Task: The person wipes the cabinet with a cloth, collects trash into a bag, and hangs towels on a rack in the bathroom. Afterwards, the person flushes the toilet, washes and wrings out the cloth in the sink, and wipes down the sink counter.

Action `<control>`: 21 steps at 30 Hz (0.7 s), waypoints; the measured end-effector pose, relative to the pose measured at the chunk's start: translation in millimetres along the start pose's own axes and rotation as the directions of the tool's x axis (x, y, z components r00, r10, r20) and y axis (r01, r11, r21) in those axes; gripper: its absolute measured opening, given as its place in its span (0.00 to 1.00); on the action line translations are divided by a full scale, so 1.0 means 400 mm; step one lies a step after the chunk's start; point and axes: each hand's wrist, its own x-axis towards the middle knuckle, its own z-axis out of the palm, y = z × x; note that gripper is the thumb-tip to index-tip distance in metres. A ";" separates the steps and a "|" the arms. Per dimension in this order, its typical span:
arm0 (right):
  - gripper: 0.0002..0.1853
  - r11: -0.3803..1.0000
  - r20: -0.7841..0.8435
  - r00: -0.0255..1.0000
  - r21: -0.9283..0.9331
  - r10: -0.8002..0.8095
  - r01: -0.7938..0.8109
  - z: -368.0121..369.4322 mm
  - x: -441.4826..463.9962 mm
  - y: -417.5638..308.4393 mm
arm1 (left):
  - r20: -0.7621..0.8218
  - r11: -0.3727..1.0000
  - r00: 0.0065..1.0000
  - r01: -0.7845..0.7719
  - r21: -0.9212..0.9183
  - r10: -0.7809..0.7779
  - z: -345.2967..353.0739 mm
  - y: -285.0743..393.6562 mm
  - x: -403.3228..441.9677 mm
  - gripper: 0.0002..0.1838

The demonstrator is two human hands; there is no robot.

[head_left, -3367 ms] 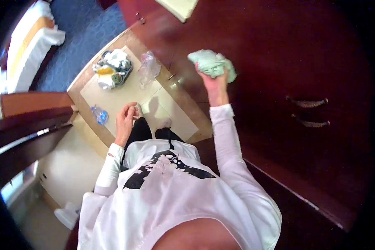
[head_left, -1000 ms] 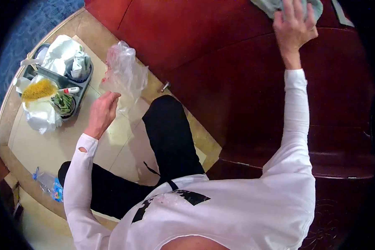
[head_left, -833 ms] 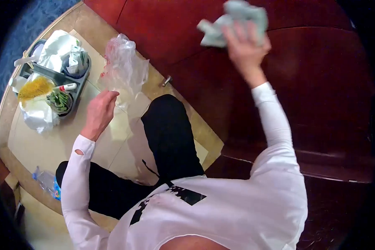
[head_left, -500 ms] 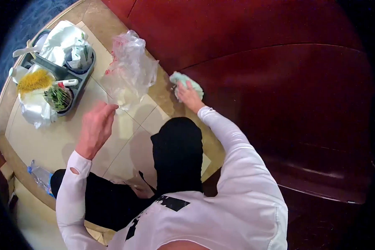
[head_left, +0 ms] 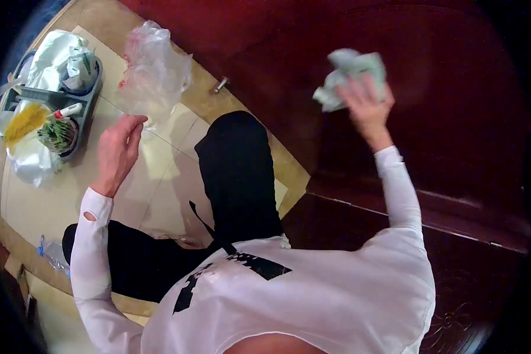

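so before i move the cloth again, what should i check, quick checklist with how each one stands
1. Pale green crumpled cloth under the right hand: ok, fingers spread over it.
2. Cloth pressed to the glossy dark red surface: cannot tell, contact is hidden.
3. Left hand away from the thin clear plastic bag with red print: cannot tell, fingertips lie at its lower edge.
4. Grey divided plastic caddy away from the cloth: ok, well off on the left.
5. Clear plastic bottle with blue cap fully visible: not ok, the black trouser leg partly hides it.
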 end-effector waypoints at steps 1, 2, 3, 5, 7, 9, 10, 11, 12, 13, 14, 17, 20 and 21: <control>0.17 0.993 -0.081 0.994 -0.089 0.075 -0.082 -0.025 0.021 0.045 | 0.016 1.000 1.000 0.013 0.024 -0.013 0.004 -0.001 0.004 0.06; 0.17 0.978 -0.118 0.979 -0.110 0.164 -0.177 -0.058 0.044 0.080 | -0.001 1.000 1.000 -0.007 0.005 0.007 0.014 -0.006 0.005 0.05; 0.17 0.954 -0.159 0.955 -0.131 0.249 -0.270 -0.077 0.056 0.101 | 0.001 1.000 1.000 -0.007 -0.001 0.007 0.021 -0.006 0.008 0.05; 0.17 0.952 -0.216 0.940 -0.097 0.265 -0.291 -0.061 0.053 0.085 | 0.018 0.999 0.999 -0.040 0.004 0.040 0.028 -0.004 0.015 0.06; 0.19 0.969 -0.131 0.971 -0.120 0.198 -0.214 -0.009 0.015 0.008 | 0.027 1.000 0.999 -0.024 0.001 0.024 0.016 0.036 0.021 0.06; 0.20 0.998 0.021 0.999 -0.046 0.050 -0.049 0.058 -0.030 -0.090 | 0.024 1.000 1.000 0.010 0.016 -0.011 0.009 0.078 0.011 0.05; 0.20 1.000 0.082 0.996 0.014 -0.028 0.027 0.096 -0.049 -0.144 | 0.029 1.000 1.000 0.001 0.023 -0.002 0.003 0.095 0.004 0.06; 0.21 0.992 0.131 0.985 0.074 -0.113 0.104 0.134 -0.052 -0.192 | 0.029 0.999 1.000 -0.006 0.033 0.005 -0.004 0.107 0.000 0.07; 0.20 0.980 0.166 0.971 0.134 -0.172 0.151 0.160 -0.027 -0.238 | 0.003 0.998 1.000 0.016 0.053 -0.016 -0.007 0.112 -0.006 0.07; 0.20 0.961 0.201 0.951 0.194 -0.234 0.195 0.186 -0.004 -0.281 | -0.013 0.999 0.999 -0.042 0.010 0.043 -0.002 0.116 -0.015 0.08; 0.18 0.945 0.222 0.930 0.212 -0.293 0.248 0.208 0.041 -0.318 | -0.026 0.994 0.994 -0.106 -0.032 0.105 0.003 0.120 -0.022 0.08; 0.17 0.900 0.202 0.895 0.272 -0.399 0.340 0.302 0.220 -0.430 | -0.077 0.985 0.983 -0.171 -0.005 0.170 0.015 0.135 -0.032 0.09; 0.15 0.886 0.018 0.929 0.308 -0.371 0.347 0.391 0.426 -0.528 | -0.049 0.991 0.990 -0.128 0.026 0.129 0.012 0.143 -0.043 0.09; 0.14 0.893 0.003 0.937 0.301 -0.350 0.333 0.412 0.489 -0.560 | -0.029 0.992 0.993 -0.117 0.051 0.118 0.014 0.142 -0.049 0.09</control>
